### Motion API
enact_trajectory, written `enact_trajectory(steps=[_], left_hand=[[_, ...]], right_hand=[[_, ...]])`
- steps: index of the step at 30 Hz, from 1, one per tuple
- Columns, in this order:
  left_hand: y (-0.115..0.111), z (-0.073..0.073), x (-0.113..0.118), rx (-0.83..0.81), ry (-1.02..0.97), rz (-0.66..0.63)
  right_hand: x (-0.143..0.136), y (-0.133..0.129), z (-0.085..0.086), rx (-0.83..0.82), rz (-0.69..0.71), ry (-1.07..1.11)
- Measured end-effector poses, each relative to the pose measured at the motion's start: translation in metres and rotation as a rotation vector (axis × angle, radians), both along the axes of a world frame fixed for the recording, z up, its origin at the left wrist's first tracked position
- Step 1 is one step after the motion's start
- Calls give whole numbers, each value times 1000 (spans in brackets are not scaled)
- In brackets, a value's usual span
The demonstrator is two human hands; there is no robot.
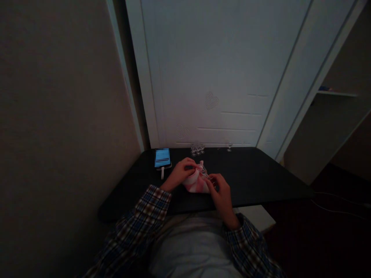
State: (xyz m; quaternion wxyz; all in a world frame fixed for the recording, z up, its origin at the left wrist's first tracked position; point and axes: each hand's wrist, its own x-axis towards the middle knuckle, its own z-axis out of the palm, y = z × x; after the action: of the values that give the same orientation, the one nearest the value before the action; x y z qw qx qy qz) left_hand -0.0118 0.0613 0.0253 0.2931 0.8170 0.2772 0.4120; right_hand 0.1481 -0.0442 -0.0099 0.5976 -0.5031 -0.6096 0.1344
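Observation:
A small pink and white bag (197, 185) rests on the dark table between my hands. My left hand (183, 171) is closed on the bag's upper left edge. On the right side, my right hand (219, 187) has its fingers pinched at the bag's opening, where something clear and shiny (204, 171) shows. Whether those fingers hold the clear item or the bag's edge is too dark and small to tell.
The black table (255, 177) stands against a white panel. Several small clear glasses (197, 149) are grouped at its back edge, with one glass (229, 146) further right. A lit phone (162, 158) with a white plug lies at the left.

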Motion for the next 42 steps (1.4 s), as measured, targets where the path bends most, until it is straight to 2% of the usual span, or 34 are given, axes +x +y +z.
enact_trajectory(steps=[21,26,30,37,42], left_hand=[[0,1,0,2,-32,7],[1,0,1,1,-67,-34],[-1,-1,2,-59,-112,-94],[-4,0,3,-240,-96,-122],[-6,1,3,-247,-68,-103]], right_hand=[[1,2,-3,-43,6,106],[0,3,-5,-50,-1,97],[1,3,-6,-52,0,86],[2,4,-5,-33,12,62],[2,3,-3,-37,28,61]])
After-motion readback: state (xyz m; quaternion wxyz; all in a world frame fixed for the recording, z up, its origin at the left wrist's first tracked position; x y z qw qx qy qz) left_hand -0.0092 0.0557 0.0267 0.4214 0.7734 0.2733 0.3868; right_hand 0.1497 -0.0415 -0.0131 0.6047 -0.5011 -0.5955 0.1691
